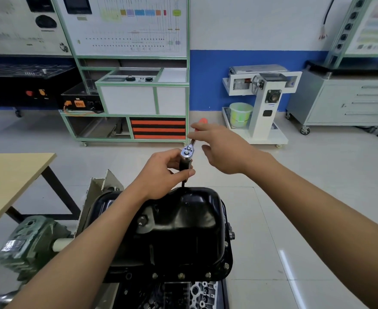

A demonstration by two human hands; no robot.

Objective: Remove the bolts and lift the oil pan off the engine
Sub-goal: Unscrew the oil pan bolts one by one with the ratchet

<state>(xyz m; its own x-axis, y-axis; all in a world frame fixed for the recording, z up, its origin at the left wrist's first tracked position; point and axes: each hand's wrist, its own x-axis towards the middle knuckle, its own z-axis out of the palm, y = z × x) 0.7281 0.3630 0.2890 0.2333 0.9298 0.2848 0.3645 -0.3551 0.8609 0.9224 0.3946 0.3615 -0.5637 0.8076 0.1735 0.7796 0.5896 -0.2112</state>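
Grey engine block (202, 293) sitting nearest, carrying the glossy black steel oil pan (183, 230), rim bolts (181, 275) showing. Left hand (165, 172) gripping the chrome red-handled ratchet (187, 151) upright over the pan's far rim; right hand (223, 150) curling round its handle, which is pointing away.

From where I stand, the oil pan (174, 230) sits on top of the engine (183, 293) right before the person, with bolts (181, 275) along its near and right rim. The ratchet (187, 152) stands over the pan's far edge, the left hand (165, 170) holding it below the head and the right hand (223, 150) on the handle behind. A counter (11, 175) stands to the left with a gearbox (27, 239) before it. Across the floor behind are a trainer rack (127, 85), a stand (261, 101) carrying a bucket (240, 113), and a drawer cabinet (348, 101) farthest right.
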